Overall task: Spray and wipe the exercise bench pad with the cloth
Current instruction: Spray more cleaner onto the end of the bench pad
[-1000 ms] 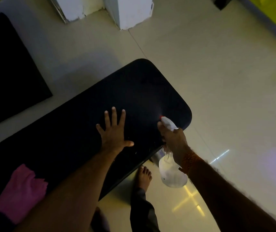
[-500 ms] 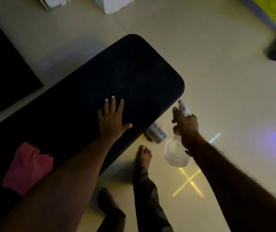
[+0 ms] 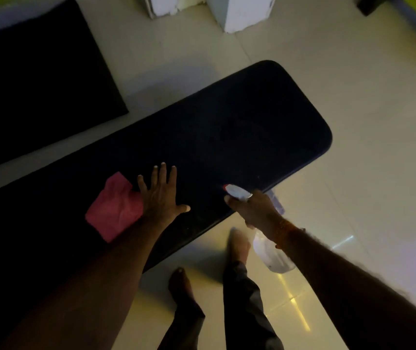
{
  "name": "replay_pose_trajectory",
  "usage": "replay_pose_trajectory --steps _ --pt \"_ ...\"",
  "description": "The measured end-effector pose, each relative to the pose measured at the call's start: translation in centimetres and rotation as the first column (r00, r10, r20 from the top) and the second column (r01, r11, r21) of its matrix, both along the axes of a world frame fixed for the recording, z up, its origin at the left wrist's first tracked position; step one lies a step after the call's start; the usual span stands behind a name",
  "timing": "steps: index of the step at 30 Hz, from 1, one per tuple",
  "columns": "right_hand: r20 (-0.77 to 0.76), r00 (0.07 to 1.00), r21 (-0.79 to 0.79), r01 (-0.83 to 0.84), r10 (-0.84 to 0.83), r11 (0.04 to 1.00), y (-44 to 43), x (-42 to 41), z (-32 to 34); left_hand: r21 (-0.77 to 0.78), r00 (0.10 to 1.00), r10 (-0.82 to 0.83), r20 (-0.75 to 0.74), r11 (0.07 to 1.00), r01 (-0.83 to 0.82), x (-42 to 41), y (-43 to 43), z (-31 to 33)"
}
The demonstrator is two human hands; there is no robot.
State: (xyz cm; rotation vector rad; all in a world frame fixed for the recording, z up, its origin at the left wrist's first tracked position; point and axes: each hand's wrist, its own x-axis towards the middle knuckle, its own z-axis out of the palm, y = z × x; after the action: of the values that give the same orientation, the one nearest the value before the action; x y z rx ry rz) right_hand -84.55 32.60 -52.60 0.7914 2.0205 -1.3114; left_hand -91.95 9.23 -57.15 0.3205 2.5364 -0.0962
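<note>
The black exercise bench pad (image 3: 239, 132) runs diagonally from lower left to its rounded end at the right. A pink cloth (image 3: 116, 210) lies crumpled on the pad. My left hand (image 3: 160, 195) rests flat on the pad, fingers spread, its edge touching the cloth's right side. My right hand (image 3: 255, 210) grips a clear spray bottle (image 3: 275, 256) by the neck at the pad's near edge. The white nozzle with a red tip points over the pad.
A second black pad (image 3: 37, 79) lies at the upper left across a strip of pale tiled floor (image 3: 353, 97). Two white posts (image 3: 239, 13) stand at the top. My bare feet (image 3: 238, 245) are on the floor below the pad's near edge.
My right hand has brought the spray bottle back from beside the pad to its near edge. My left hand now touches the pink cloth, which sat well to its left before.
</note>
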Motion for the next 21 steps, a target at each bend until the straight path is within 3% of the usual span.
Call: replay_pose_trajectory --steps 5,8,11,13,16,18,19,21 --pt "-0.135 0.985 -0.025 0.108 -0.110 0.994 -1.9 -7.0 1.1 -0.010 0.991 0.130 0.004 0.991 -0.130 0.2 -3.0 0.2" --pt "-0.172 0.982 0.080 -0.063 0.076 0.995 -3.0 -9.7 1.1 0.009 0.979 0.202 -0.019 0.979 -0.202 0.7 -3.8 0.1" --pt "-0.084 0.965 0.030 -0.246 0.248 0.969 -3.7 -10.7 0.6 0.012 0.968 0.252 -0.019 0.968 -0.252 1.2 -4.1 0.1" --pt "0.010 0.911 0.035 -0.412 0.412 0.911 -3.6 -10.3 0.5 0.014 0.959 0.283 -0.011 0.959 -0.283 1.5 -4.1 0.4" --pt "0.121 0.718 0.047 -0.694 0.685 0.719 -3.0 -9.2 1.2 0.033 0.945 0.326 0.010 0.945 -0.326 1.8 -4.1 0.5" --pt "0.209 0.590 0.209 -0.806 0.780 0.554 -2.4 -8.9 1.2 0.032 0.933 0.359 0.011 0.933 -0.359 1.9 -4.1 0.7" --pt "0.209 0.585 0.297 -0.801 0.783 0.520 -2.0 -9.2 1.1 0.027 0.930 0.368 0.010 0.929 -0.368 1.9 -4.2 0.8" --pt "0.146 0.667 0.320 -0.731 0.731 0.603 -1.6 -10.9 1.1 0.036 0.923 0.384 0.008 0.923 -0.384 2.1 -4.4 0.8"
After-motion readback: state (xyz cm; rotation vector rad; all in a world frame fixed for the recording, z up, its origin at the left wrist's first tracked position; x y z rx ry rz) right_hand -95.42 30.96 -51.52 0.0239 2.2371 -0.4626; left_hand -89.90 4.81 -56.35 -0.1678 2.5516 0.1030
